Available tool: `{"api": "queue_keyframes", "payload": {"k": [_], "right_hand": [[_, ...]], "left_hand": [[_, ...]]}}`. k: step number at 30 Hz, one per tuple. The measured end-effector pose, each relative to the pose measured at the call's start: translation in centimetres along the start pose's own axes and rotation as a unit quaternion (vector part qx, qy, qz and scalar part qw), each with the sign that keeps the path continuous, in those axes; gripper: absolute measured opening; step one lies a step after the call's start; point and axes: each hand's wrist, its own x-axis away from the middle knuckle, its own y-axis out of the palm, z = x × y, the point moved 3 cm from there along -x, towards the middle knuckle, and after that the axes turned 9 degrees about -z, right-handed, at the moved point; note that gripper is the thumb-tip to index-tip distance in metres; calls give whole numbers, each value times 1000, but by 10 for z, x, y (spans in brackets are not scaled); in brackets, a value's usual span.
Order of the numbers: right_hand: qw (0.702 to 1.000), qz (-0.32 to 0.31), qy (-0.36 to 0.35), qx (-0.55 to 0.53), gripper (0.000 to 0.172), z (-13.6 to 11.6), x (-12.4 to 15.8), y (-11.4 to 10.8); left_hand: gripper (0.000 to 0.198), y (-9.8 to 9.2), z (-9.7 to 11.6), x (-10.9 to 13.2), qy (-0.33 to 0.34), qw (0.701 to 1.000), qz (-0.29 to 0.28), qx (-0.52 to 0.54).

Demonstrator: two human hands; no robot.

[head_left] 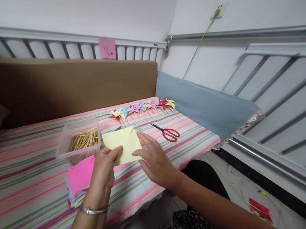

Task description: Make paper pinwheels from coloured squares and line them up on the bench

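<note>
A square of pale yellow paper (125,144) is held up over the striped cloth, with a short slit visible near its upper right corner. My left hand (106,165) pinches its lower left side, thumb on the front face. At the right edge, my right hand (156,159) has its thumb and fingers around the paper. Below and to the left lies a stack of coloured paper squares (80,174), a bright pink one on top. Red-handled scissors (169,133) rest beyond my right hand. Several finished paper pinwheels (141,107) on sticks lie in a row farther back.
A clear plastic box (63,141) of thin wooden sticks (84,139) stands left of the paper. Brown board (81,82) lines the back, with a pink note (107,48) above. Blue padding (196,97) borders the right side. Red paper pieces (260,209) lie on the floor.
</note>
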Motion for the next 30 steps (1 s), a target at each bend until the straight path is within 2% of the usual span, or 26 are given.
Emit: {"api": "queue_keyframes", "payload": {"k": [4,7,13,18,25,30], "right_hand": [[1000,8,3,5,22,2,-3,3],[1000,15,5,-2,14,3,-3,1],[999,5,-3,-41,11,7,-8,-6],[997,-17,45,-62,4,8,-14,-15],[995,-63,28,-73,9,7,-13,-13],[992,-55,48,-104,13,11,-12,-9]], "left_hand": [[28,2,-3,0,-6,1000,-20,-5],[31,2,-4,0,0,1000,-15,-8],[35,-1,-7,-2,-11,1000,-14,-25],[34,-1,-11,-4,-11,999,-28,-41],[34,-3,-13,-5,-10,999,-23,-48],[35,-4,-14,-5,-24,998,-24,-51]]}}
